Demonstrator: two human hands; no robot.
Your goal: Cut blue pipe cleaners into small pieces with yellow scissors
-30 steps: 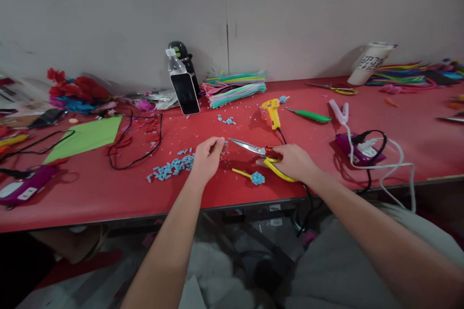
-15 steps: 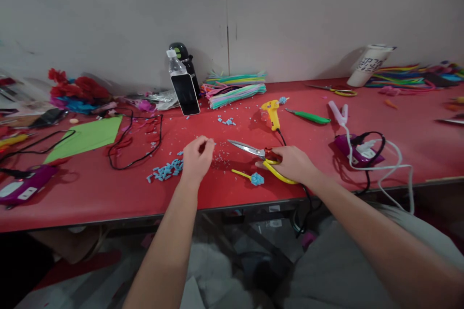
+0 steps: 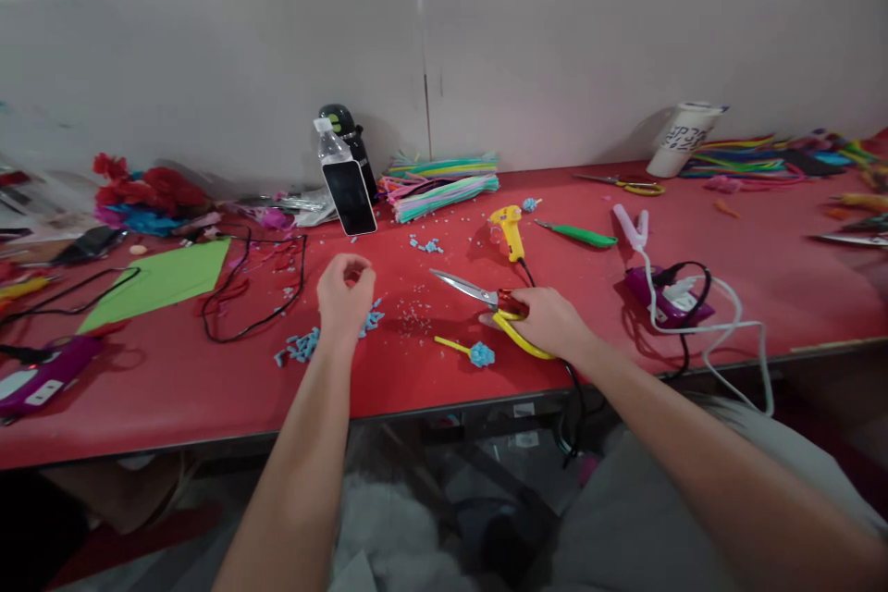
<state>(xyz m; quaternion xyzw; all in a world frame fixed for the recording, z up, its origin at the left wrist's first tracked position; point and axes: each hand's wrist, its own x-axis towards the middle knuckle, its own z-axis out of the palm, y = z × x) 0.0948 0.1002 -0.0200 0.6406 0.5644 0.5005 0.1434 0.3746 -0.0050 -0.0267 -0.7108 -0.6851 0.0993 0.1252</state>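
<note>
The red counter runs the full width of the view against a grey partition, strewn with craft things. At its back edge a bundle of pastel pipe cleaners lies with its long axis left to right, just beside a phone propped on bottles. A yellow glue gun lies behind the right hand.

The scissors lie flat on the counter, long axis slanting: blades closed and pointing up and left toward the middle of the counter, yellow handles toward the near edge. The right hand rests on those handles, its grip wrapped over them, so the blades stick out to its left.

The left hand is raised just above the counter, fingers curled together in a loose pinch; whether anything small sits in that pinch I cannot tell. Right under and beside it lies the scatter of blue pipe-cleaner cuttings, so this hand is by far the nearer to them.

Between the two hands lies a small blue flower on a yellow stem, stem pointing left, nearer the right hand.
</note>
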